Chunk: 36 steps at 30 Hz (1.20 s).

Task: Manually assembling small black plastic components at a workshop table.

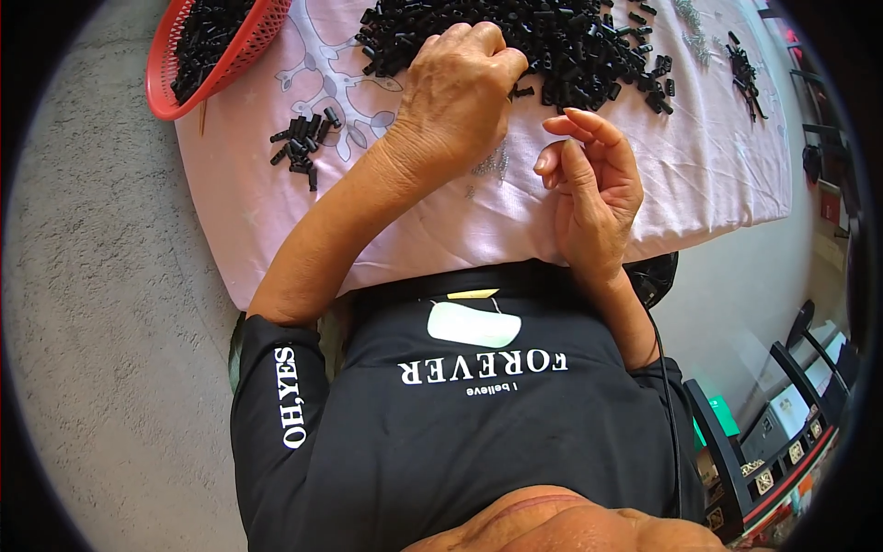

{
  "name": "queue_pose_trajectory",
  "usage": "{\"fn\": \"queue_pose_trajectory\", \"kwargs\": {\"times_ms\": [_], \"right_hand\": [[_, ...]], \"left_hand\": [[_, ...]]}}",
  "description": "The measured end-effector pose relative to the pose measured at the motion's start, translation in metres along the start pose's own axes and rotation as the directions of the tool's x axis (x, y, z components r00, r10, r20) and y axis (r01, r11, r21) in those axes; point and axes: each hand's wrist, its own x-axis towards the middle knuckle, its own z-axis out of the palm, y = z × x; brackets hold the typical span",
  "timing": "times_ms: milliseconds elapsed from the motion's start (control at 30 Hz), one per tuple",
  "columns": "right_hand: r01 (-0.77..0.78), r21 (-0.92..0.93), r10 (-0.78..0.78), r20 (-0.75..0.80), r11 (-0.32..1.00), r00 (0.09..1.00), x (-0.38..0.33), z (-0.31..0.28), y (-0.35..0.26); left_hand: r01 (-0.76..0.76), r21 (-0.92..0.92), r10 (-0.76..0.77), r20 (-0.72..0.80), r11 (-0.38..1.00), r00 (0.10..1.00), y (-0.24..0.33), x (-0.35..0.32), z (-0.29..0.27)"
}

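My left hand is closed at the near edge of a big pile of small black plastic tube-like pieces. Its fingertips are turned away, so whatever they hold is hidden. Close by on the right, my right hand is raised over the table's near side, fingers loosely bent and apart, with nothing visible in them. Between the hands, some tiny silvery pieces, too small to make out, lie on the pink cloth. A smaller group of black tube-like pieces lies left of my left forearm.
A red plastic basket full of black pieces leans at the table's far left. More tiny silvery bits and a cluster of thin black parts lie at the right. Dark chairs stand at the lower right.
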Motion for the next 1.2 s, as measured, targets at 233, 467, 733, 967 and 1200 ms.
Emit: {"fn": "queue_pose_trajectory", "kwargs": {"times_ms": [233,467,733,967,1200], "right_hand": [[0.019,0.020,-0.019,-0.004,1.000,1.000,0.001,-0.001,0.002],[0.048,0.035,-0.048,-0.003,0.998,0.999,0.001,-0.003,0.004],[0.049,-0.059,-0.051,-0.027,0.997,0.998,0.002,0.001,0.003],[0.067,-0.044,-0.068,-0.023,0.997,0.997,0.002,-0.003,0.006],[0.097,-0.158,-0.104,-0.039,0.983,0.994,0.000,0.007,0.003]], "left_hand": [[0.017,0.066,-0.016,-0.003,0.998,1.000,0.008,0.004,0.000],[0.032,0.000,-0.032,0.016,0.999,0.999,0.006,-0.009,-0.003],[0.034,-0.015,-0.033,0.060,0.999,0.998,0.002,-0.018,-0.015],[0.044,-0.063,-0.034,0.148,0.997,0.988,0.002,-0.022,-0.014],[0.085,-0.284,-0.052,0.120,0.955,0.991,0.010,-0.025,-0.029]]}}
